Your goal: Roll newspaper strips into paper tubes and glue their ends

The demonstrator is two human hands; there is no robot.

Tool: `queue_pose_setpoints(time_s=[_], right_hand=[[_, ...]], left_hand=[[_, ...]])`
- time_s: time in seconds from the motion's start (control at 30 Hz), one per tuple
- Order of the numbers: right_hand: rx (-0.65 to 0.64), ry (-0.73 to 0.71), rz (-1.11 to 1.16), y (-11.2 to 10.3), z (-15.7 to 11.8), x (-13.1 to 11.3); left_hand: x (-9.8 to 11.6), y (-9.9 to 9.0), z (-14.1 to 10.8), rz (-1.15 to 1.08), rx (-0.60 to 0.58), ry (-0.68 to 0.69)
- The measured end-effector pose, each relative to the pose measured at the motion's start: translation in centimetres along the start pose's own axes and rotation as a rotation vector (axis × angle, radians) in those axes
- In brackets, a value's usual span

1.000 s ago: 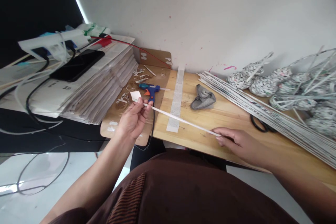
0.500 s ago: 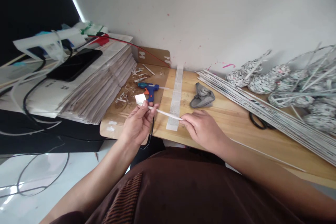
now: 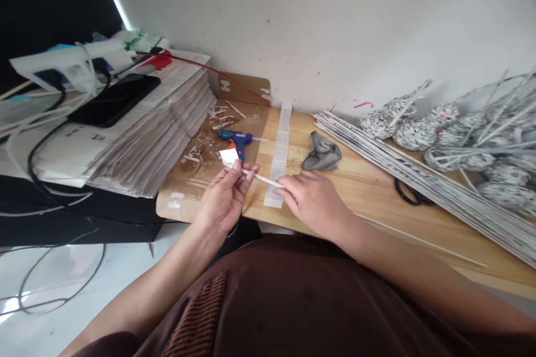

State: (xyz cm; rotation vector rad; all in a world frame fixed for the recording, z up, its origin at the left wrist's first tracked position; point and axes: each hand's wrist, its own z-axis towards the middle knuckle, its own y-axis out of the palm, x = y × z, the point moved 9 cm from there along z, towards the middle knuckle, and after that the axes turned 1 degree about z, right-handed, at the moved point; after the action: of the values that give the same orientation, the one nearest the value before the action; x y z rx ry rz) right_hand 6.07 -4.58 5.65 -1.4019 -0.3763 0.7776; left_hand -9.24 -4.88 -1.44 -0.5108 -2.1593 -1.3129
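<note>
Between my hands runs a thin white paper tube (image 3: 268,180). My left hand (image 3: 225,192) pinches its left part, where a flat white paper end (image 3: 228,157) sticks out past the thumb. My right hand (image 3: 312,198) grips the tube farther right, the fingers curled over it. Under the tube, a printed paper strip (image 3: 281,150) lies on the wooden table (image 3: 364,189). Just beyond my left hand, a blue glue gun (image 3: 239,138) with an orange trigger rests on a brown board (image 3: 184,178).
A grey cloth (image 3: 321,152) lies right of the strip. Farther right are a bundle of long paper tubes (image 3: 410,175), black scissor handles (image 3: 406,192) and woven paper shapes (image 3: 444,122). At left, a phone (image 3: 115,100) and power strip (image 3: 71,70) top a paper stack (image 3: 159,134).
My right hand has moved slightly left along the tube, closer to my left hand. My left hand and the flat paper end have shifted a little right.
</note>
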Motion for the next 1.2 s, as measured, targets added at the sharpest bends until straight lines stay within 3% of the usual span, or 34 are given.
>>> queue_pose_setpoints(time_s=[0.2, 0.4, 0.6, 0.67, 0.77, 0.83, 0.9, 1.07, 1.13, 1.2], right_hand=[[-0.141, 0.077, 0.356, 1.4, 0.1, 0.9], [-0.137, 0.073, 0.411, 1.4, 0.6, 0.7], [-0.604, 0.239, 1.062, 5.5, -0.2, 0.7], [-0.551, 0.224, 0.981, 5.0, -0.3, 1.3], [-0.265, 0.142, 0.577, 2.2, -0.6, 2.4], [-0.179, 0.139, 0.432, 1.1, -1.6, 2.8], [-0.259, 0.201, 0.534, 1.7, -2.9, 3.5], [-0.622, 0.341, 1.142, 4.5, -5.7, 3.7], [-0.609, 0.380, 1.138, 4.6, -6.3, 4.4], [-0.504, 0.407, 1.054, 4.1, -6.5, 5.4]], left_hand=[[-0.2, 0.1, -0.3, 0.023, -0.013, -0.010], [-0.3, 0.1, -0.3, 0.049, -0.035, -0.003], [-0.5, 0.0, -0.5, 0.061, -0.039, -0.033], [-0.3, -0.1, -0.4, 0.053, -0.026, -0.024], [0.2, -0.4, -0.2, 0.027, 0.011, -0.003], [0.5, -0.6, 0.0, 0.011, 0.026, 0.010], [0.6, -0.6, 0.1, 0.003, 0.027, 0.005], [0.2, -0.1, 0.2, -0.008, 0.009, -0.034], [0.5, -0.2, 0.4, -0.017, 0.017, -0.011], [0.9, -0.3, 0.6, -0.014, 0.028, 0.007]])
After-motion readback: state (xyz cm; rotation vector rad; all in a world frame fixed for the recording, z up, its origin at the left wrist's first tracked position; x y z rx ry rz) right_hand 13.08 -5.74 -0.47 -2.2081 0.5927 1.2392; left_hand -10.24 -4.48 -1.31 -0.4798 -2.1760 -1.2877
